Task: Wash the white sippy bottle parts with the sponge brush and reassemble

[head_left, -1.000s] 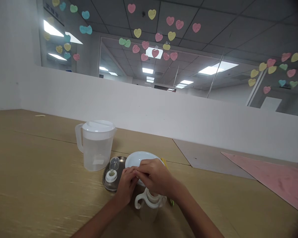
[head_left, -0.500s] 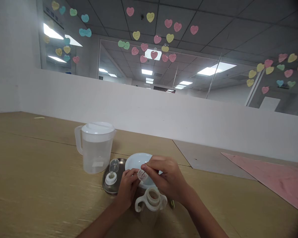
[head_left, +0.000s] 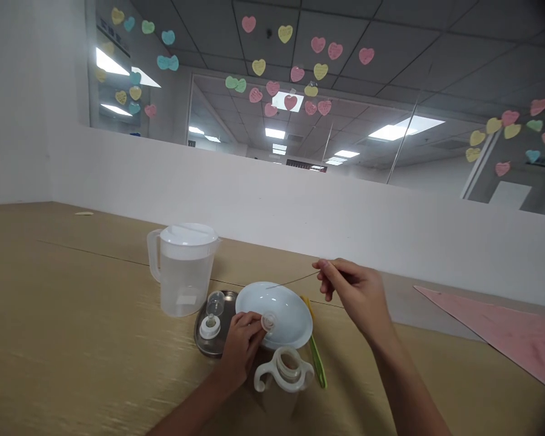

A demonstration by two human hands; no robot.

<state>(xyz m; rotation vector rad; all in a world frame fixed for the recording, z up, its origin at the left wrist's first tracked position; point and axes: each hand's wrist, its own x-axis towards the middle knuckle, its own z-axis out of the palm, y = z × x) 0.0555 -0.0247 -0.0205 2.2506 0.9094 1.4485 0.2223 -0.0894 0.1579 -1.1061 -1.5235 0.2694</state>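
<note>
My left hand (head_left: 243,342) is closed on a small clear round plastic piece (head_left: 269,321), held over the near side of the white bowl (head_left: 300,303). My right hand (head_left: 352,290), up and to the right of the bowl, pinches a thin wire-like rod (head_left: 297,280). The rod's far end points left over the bowl, apart from the clear piece. Just below stands an uncapped feeding bottle (head_left: 284,369) with two white curved handles. On the metal tray (head_left: 202,350) left of my left hand are a white collar with a nipple (head_left: 209,327) and a clear cap (head_left: 215,303).
A lidded clear pitcher (head_left: 186,272) with liquid stands behind the tray. A green and yellow long-handled tool (head_left: 318,363) lies right of the bowl. Farther right is a pink sheet (head_left: 490,333). A low white wall (head_left: 254,200) with glass above bounds the table.
My right hand has moved up and right with the rod, away from the clear piece. My left hand keeps its hold over the bowl. The view has shifted slightly.
</note>
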